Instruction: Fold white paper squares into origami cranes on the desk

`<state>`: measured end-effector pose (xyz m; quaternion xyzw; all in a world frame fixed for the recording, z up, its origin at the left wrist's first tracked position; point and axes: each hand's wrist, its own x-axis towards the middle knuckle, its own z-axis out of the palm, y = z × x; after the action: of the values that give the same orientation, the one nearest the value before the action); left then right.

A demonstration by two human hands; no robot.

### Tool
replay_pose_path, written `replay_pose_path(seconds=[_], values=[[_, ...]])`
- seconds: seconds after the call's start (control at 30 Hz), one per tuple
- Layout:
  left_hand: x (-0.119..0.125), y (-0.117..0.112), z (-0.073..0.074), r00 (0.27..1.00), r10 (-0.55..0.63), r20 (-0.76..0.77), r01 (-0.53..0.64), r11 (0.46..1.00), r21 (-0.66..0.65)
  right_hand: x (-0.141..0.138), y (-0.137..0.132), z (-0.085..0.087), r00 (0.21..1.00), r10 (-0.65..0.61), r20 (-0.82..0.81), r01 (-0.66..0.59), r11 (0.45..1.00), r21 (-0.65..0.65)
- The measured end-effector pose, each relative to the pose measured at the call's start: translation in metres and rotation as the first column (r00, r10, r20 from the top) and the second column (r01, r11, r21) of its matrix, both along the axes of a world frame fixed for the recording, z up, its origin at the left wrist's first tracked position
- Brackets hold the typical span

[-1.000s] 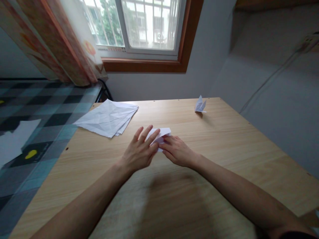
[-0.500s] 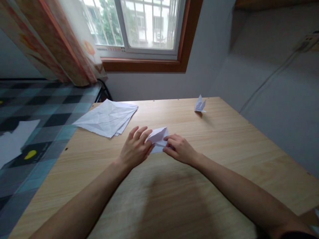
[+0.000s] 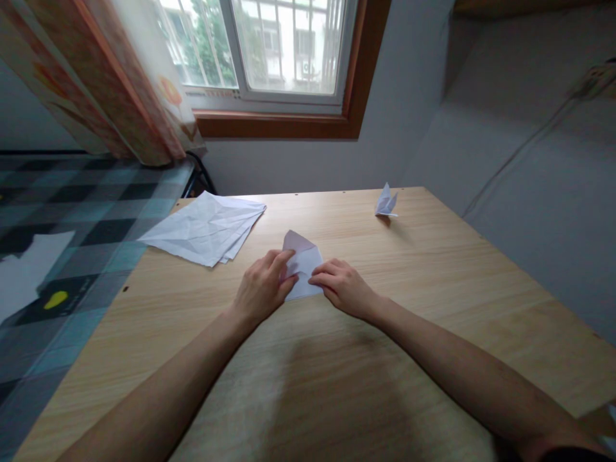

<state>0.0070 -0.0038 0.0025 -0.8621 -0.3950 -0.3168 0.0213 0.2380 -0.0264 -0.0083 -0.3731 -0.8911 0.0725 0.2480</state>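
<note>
A small folded white paper lies on the wooden table in front of me, one pointed flap raised toward the window. My left hand has its fingers curled onto the paper's left edge and pinches it. From the other side, my right hand grips the paper's right edge with its fingertips pressed together. Both hands rest low on the tabletop.
A stack of creased white sheets lies at the table's far left. A finished small folded paper figure stands at the far right. A bed with a checked cover is at left. The window and curtain are behind.
The paper's upper flap has been lifted and turned up toward the window. My left fingers went from stretched flat to curled on the paper, and both hands drew slightly closer to me.
</note>
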Motion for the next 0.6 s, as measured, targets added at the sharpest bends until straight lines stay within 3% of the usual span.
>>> replay_pose_path(seconds=[0.17, 0.27, 0.43, 0.53, 0.6], values=[[-0.002, 0.006, -0.006, 0.972, 0.09, 0.217, -0.059, 0.987, -0.147, 0.0, 0.0, 0.0, 0.999, 0.036, 0.009, -0.036, 0.999, -0.011], [-0.004, 0.011, -0.007, 0.951, 0.156, 0.266, -0.117, 0.981, -0.157, -0.002, -0.004, 0.003, 0.998, 0.07, -0.006, -0.07, 0.998, -0.003], [-0.006, 0.008, -0.001, 0.966, 0.208, 0.157, -0.226, 0.967, 0.113, -0.007, -0.012, 0.007, 0.998, 0.06, 0.011, -0.06, 0.998, 0.016], [-0.004, -0.001, 0.004, 0.992, 0.128, 0.006, -0.125, 0.958, 0.257, -0.009, -0.015, 0.009, 0.998, 0.007, 0.061, -0.008, 1.0, 0.01], [-0.001, -0.007, 0.006, 0.992, 0.016, -0.128, 0.016, 0.971, 0.239, -0.011, -0.016, 0.01, 0.995, -0.041, 0.09, 0.04, 0.999, 0.006]])
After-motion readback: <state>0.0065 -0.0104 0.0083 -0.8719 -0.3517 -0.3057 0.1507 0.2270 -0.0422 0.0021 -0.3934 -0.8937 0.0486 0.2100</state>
